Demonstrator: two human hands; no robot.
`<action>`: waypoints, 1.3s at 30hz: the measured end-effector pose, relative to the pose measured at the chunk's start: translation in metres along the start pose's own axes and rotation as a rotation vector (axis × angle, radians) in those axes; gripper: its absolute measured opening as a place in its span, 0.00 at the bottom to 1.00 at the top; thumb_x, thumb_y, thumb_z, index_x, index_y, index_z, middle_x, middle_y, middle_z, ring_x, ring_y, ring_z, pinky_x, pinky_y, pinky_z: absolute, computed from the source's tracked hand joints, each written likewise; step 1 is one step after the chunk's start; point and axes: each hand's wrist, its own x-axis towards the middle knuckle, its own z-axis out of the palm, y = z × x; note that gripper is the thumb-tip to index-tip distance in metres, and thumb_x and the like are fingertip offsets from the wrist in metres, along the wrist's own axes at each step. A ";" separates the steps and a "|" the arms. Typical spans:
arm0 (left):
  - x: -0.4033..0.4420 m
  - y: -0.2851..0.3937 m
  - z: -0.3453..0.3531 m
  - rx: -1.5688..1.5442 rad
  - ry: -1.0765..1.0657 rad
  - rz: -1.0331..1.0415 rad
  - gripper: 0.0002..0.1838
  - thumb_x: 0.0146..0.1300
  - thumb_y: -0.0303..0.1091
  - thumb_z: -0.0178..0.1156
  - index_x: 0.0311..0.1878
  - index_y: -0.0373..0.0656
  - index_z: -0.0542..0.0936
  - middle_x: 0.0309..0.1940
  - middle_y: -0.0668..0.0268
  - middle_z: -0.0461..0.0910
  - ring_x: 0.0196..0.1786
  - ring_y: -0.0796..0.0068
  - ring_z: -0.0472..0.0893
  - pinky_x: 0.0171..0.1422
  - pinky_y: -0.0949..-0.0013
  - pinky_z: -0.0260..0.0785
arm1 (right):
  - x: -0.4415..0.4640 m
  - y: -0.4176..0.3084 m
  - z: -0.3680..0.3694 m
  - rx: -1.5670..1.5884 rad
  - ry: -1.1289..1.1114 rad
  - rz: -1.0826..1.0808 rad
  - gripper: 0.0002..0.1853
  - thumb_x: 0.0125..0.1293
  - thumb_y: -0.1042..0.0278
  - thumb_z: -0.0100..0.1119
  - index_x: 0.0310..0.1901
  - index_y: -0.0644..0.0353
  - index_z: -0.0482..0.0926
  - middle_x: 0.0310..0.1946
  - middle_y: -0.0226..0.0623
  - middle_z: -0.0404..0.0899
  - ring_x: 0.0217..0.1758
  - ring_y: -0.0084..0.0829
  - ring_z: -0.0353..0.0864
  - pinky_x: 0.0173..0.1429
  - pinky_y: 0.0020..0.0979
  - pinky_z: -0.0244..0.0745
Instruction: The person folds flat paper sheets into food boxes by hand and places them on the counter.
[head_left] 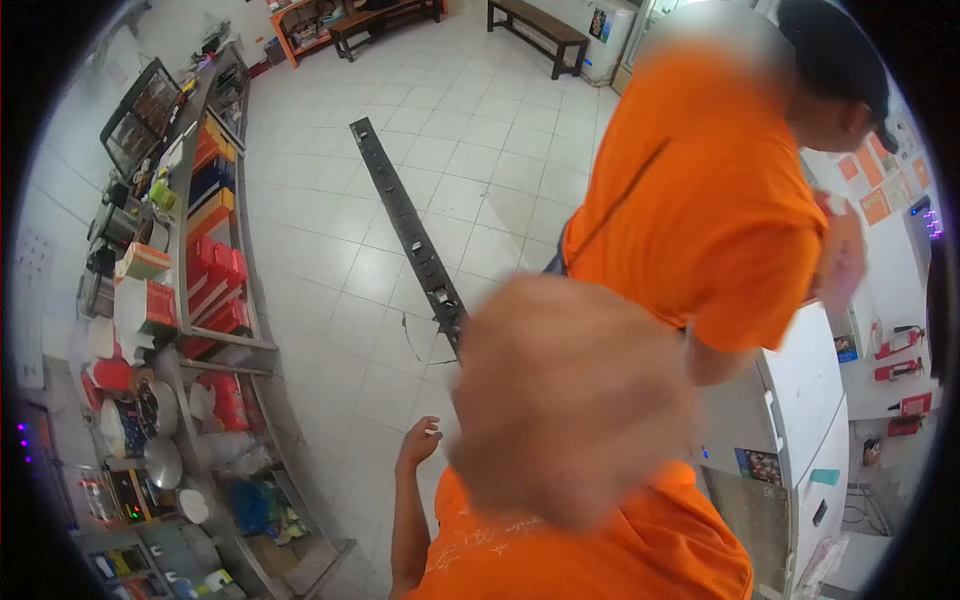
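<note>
My right hand (575, 400) is raised very close to the camera. It is a large blurred shape, and its fingers cannot be made out. Below and to its left, my left hand (424, 438) hangs beside my orange shirt (590, 560), fingers loosely curled and nothing visible in them. A long black bar (405, 225) with several small fittings along it runs from the upper left down behind my blurred hand. That hand hides its near end, so I cannot tell whether the two touch.
A person in an orange shirt (700, 200) and dark cap stands close on my right, turned away. Shelves (185, 260) with boxes and pans line the left. Benches (540, 35) stand at the back on the tiled floor (330, 220). Fire extinguishers (898, 342) are at right.
</note>
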 end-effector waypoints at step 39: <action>0.664 0.333 -0.262 0.372 -0.290 -0.062 0.17 0.69 0.37 0.56 0.56 0.40 0.80 0.43 0.60 0.85 0.40 0.69 0.84 0.40 0.66 0.76 | -0.248 0.370 -0.428 -0.410 1.186 1.515 0.14 0.75 0.54 0.59 0.45 0.58 0.82 0.35 0.28 0.82 0.35 0.20 0.79 0.38 0.26 0.76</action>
